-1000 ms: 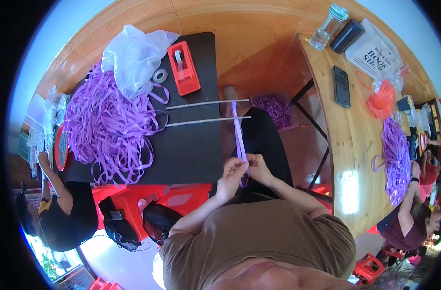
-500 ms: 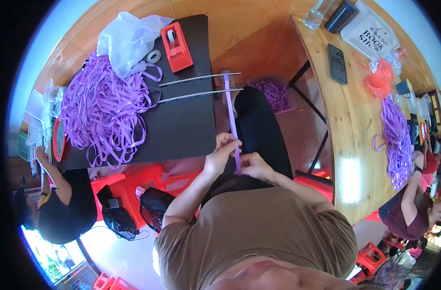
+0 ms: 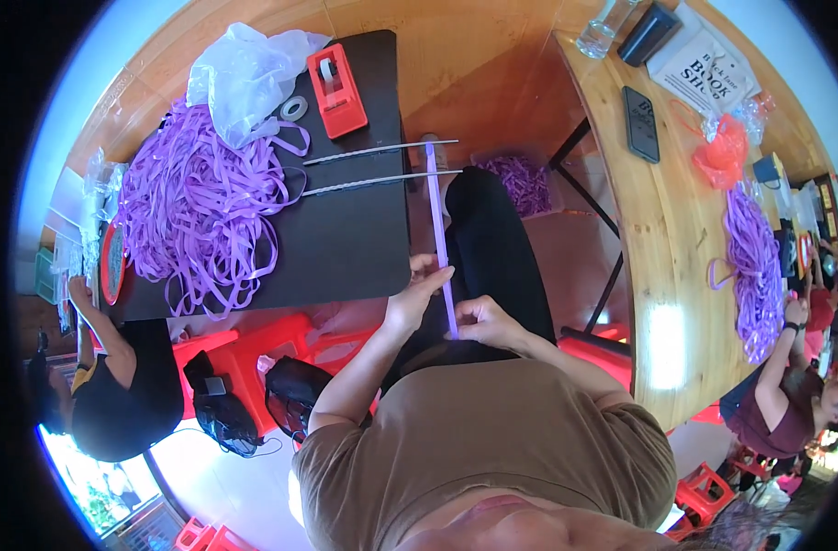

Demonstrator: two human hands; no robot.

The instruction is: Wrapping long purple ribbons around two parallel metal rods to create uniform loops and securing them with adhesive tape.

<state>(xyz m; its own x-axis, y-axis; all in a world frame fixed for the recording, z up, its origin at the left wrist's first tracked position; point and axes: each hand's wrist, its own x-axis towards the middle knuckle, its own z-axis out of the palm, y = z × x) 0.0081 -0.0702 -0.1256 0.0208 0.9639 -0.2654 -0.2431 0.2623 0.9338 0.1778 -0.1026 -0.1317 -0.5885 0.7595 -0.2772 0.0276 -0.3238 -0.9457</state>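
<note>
A flat purple ribbon (image 3: 439,216) runs from two thin metal rods (image 3: 382,179) down to my lap. The rods jut past the right edge of the black table. My left hand (image 3: 419,292) pinches the ribbon partway along, thumb and fingers together. Lower down, close to my body, my right hand (image 3: 483,321) grips the ribbon near its lower end with bent fingers. On the black table (image 3: 346,243), left of the rods, lies a big tangled heap of purple ribbon (image 3: 199,207).
Behind the rods are a red tape dispenser (image 3: 337,92), a tape roll (image 3: 294,108) and a white plastic bag (image 3: 240,83). A wooden table (image 3: 667,230) on the right bears a phone (image 3: 641,124) and another ribbon bundle (image 3: 754,266). A bin of purple scraps (image 3: 520,184) stands between the tables.
My right hand has shifted slightly, uncovering more of the ribbon's lower end. The left hand still pinches the ribbon at nearly the same spot.
</note>
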